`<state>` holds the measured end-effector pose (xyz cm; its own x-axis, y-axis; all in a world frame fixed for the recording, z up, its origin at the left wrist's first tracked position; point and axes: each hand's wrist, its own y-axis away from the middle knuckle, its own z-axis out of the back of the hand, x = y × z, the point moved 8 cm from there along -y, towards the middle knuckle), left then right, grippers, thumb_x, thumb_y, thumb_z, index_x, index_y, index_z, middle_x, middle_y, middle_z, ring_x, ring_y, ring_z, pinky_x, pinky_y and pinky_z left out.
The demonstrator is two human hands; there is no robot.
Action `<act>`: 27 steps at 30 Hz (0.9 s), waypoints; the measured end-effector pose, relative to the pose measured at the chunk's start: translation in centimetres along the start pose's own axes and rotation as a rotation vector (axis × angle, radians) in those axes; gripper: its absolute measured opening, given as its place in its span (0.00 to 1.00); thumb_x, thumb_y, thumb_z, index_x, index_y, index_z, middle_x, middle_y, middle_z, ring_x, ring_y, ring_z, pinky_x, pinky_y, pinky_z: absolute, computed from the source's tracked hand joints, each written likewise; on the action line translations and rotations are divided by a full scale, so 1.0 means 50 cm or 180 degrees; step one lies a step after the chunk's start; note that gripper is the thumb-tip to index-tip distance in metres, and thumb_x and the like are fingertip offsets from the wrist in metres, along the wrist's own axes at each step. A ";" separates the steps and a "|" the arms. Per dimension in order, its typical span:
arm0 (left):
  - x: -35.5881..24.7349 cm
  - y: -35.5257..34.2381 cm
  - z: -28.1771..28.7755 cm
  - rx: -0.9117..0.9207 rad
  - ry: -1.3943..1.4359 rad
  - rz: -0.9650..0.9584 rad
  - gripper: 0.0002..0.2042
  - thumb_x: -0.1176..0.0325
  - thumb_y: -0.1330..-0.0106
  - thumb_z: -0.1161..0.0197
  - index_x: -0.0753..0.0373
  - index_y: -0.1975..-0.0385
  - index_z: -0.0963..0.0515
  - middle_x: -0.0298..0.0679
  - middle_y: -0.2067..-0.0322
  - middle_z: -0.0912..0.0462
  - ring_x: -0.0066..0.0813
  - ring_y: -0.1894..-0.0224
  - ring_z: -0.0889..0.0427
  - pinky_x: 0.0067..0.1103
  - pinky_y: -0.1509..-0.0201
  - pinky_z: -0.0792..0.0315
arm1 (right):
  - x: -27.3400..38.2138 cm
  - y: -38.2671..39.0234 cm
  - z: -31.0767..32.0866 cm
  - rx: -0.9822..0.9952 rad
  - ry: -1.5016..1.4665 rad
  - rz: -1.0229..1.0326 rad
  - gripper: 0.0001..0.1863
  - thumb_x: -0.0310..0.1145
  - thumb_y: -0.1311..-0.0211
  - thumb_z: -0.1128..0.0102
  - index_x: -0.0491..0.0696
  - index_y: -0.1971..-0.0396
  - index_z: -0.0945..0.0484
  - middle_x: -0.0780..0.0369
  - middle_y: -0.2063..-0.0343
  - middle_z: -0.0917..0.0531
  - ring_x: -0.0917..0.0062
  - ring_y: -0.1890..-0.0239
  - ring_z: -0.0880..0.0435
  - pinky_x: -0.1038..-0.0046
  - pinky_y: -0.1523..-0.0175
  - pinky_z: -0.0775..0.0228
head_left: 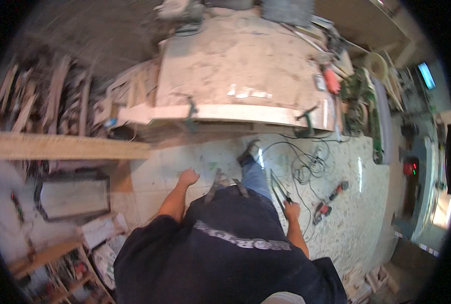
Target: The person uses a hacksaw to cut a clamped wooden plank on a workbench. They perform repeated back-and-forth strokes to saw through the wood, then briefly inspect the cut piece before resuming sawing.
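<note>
My right hand [292,210] is closed around a long dark tool [280,188] with thin bars that reach forward from the fist, low beside my right leg. Its exact kind is not clear. My left hand [189,177] hangs out to the left with the fingers curled in, and nothing shows in it. Ahead stands a wooden workbench [215,66]. A pale board [225,112] runs along its front edge, with a green clamp [190,114] toward the left and another green clamp [305,121] toward the right.
Black cables [301,167] coil on the pale floor at the right, near two red-and-black power tools [321,212]. At the left a long plank [63,147] juts in below stacked timber offcuts [58,96]. A wooden shelf box [58,268] stands behind on the left.
</note>
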<state>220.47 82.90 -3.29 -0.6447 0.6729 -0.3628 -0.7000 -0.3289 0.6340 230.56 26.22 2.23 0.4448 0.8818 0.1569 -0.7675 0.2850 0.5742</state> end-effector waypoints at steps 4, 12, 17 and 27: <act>0.126 0.116 -0.074 0.0522 0.0224 0.0851 0.22 0.53 0.43 0.40 0.68 0.60 0.20 0.56 0.56 0.19 0.50 0.51 0.20 0.37 0.46 0.28 | -0.091 0.075 0.010 -0.0315 0.0125 -0.0001 0.30 0.52 0.51 0.34 0.34 0.68 0.18 0.41 0.64 0.17 0.48 0.56 0.18 0.54 0.51 0.27; 0.154 0.273 -0.171 -0.0038 0.1207 0.0864 0.23 0.50 0.46 0.39 0.68 0.67 0.17 0.56 0.61 0.17 0.53 0.54 0.19 0.37 0.48 0.27 | -0.154 0.098 -0.029 0.0099 0.0473 0.0225 0.33 0.54 0.52 0.34 0.32 0.68 0.18 0.39 0.65 0.18 0.47 0.57 0.18 0.54 0.51 0.26; 0.125 0.313 -0.208 -0.0247 0.0987 0.0814 0.23 0.49 0.46 0.39 0.67 0.67 0.17 0.56 0.58 0.18 0.53 0.53 0.19 0.37 0.47 0.27 | -0.176 0.064 -0.078 0.0391 0.0517 0.0423 0.35 0.55 0.55 0.32 0.32 0.64 0.18 0.39 0.62 0.18 0.50 0.54 0.18 0.58 0.50 0.26; -0.053 0.381 -0.187 -0.0472 0.0738 0.0240 0.19 0.53 0.42 0.37 0.66 0.65 0.18 0.50 0.64 0.15 0.45 0.58 0.17 0.33 0.51 0.26 | -0.227 0.134 -0.013 0.0415 -0.0013 0.1034 0.31 0.55 0.49 0.34 0.35 0.72 0.17 0.42 0.73 0.17 0.50 0.65 0.16 0.57 0.58 0.27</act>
<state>205.96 68.67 3.35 -0.7379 0.4789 -0.4756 -0.6736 -0.4772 0.5644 220.05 18.36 3.78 0.1890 0.9170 0.3514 -0.8040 -0.0610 0.5915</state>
